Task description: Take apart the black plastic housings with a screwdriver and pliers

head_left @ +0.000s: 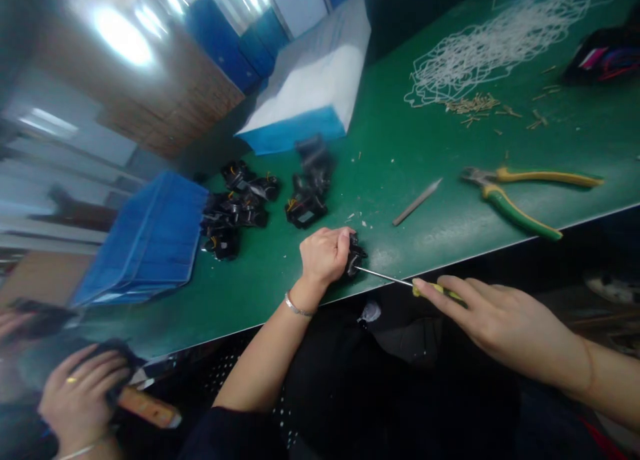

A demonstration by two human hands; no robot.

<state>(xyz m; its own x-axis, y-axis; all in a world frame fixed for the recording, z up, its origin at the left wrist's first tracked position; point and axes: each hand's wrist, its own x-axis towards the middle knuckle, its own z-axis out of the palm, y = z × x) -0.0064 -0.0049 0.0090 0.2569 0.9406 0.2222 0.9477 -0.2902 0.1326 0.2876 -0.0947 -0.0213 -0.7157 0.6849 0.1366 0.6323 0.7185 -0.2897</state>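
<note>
Right hand (505,330) nearest, off the bench's near edge: fingers curled in, pinching the yellow handle of a screwdriver (385,276), index finger laid along it toward the shaft. Screwdriver's long axis runs across the view, slightly slanted; handle right and lower, tip pointing left and a bit up, away from the right fingers. Tip meets a black part (355,257); whether it is seated in anything, can't tell. Left hand (324,255) at the bench edge, fingers folded and closed around that part, thumb side toward the screwdriver. Part sticks out just right of the left fingers, mostly covered, so its own long axis can't be told. Bracelet (297,307) on left wrist. Lower left, co-worker's hand (83,390), blurred, fingers bent round something dark, orange handle (147,407) just beside it. On the green bench (370,193), beyond the part: thin rod (417,202), pale end up-right; pliers (494,185) right of it, jaws left, handles splayed right. More black parts: small group (307,207) just past left hand, larger pile (240,207) left of it, near a blue bin (150,240). Farther: brass pins (473,105) scattered, tangled white loops (490,47) behind them, big white sack (310,67) back left.
</note>
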